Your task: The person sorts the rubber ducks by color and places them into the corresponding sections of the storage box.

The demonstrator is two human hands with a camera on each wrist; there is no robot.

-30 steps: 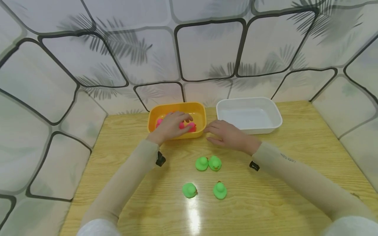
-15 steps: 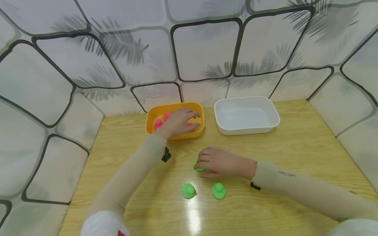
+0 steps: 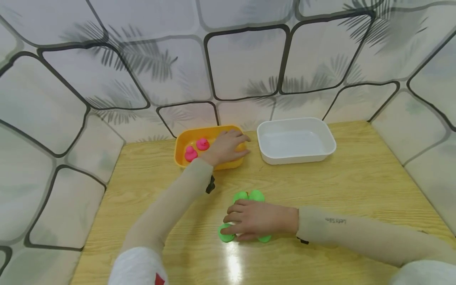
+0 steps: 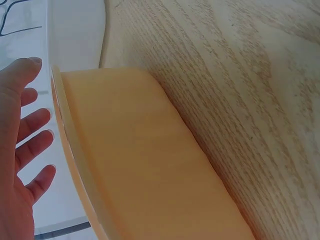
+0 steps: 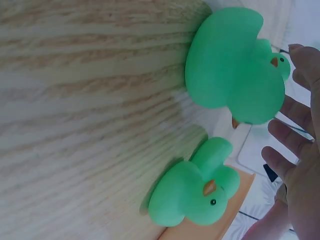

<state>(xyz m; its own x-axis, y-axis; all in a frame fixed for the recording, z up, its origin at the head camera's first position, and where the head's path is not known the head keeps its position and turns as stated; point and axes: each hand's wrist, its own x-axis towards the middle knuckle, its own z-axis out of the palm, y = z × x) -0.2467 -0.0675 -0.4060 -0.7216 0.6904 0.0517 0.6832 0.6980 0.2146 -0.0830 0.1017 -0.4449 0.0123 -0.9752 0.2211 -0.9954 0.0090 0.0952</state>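
Observation:
My left hand (image 3: 228, 147) hovers over the right part of the yellow tub (image 3: 181, 152), fingers slightly bent. In the left wrist view nothing shows between those fingers, and the tub's wall (image 4: 135, 145) stands beside them. Two pink rubber ducks (image 3: 202, 144) are visible in the tub, left of the hand. Over the group of green rubber ducks on the table is my right hand (image 3: 257, 217), its fingers spread and loosely bent. One green duck (image 3: 226, 233) shows at its fingertips. From the right wrist, a near green duck (image 5: 230, 65) and another (image 5: 185, 195) sit below the fingers.
A white tub (image 3: 296, 144) with nothing visible inside stands right of the yellow one, near the back wall (image 3: 246, 63). The wooden table (image 3: 342, 182) runs up to that patterned wall. Light glares on the table (image 3: 233, 265) in front.
My right hand has moved from between the tubs down towards me, over the green ducks. My left hand has shifted right across the yellow tub, uncovering pink ducks on its left side.

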